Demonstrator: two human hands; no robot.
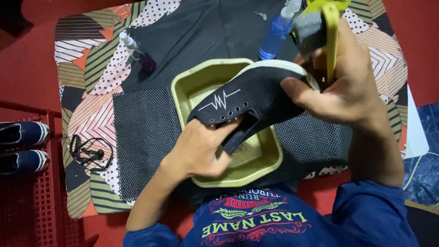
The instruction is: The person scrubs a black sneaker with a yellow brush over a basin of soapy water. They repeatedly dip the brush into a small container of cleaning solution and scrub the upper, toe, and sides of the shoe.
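Note:
A black mesh shoe with a white sole and a white zigzag mark is held tilted over a yellow-green square tray. My left hand grips the shoe at its opening, fingers inside. My right hand steadies the shoe's toe with the thumb and holds a yellow-green brush with a grey pad against the sole edge.
A black dotted mat lies under the tray on a patterned cloth. A blue spray bottle and a small purple spray bottle stand behind. Black laces lie left. Two dark shoes rest on a red rack.

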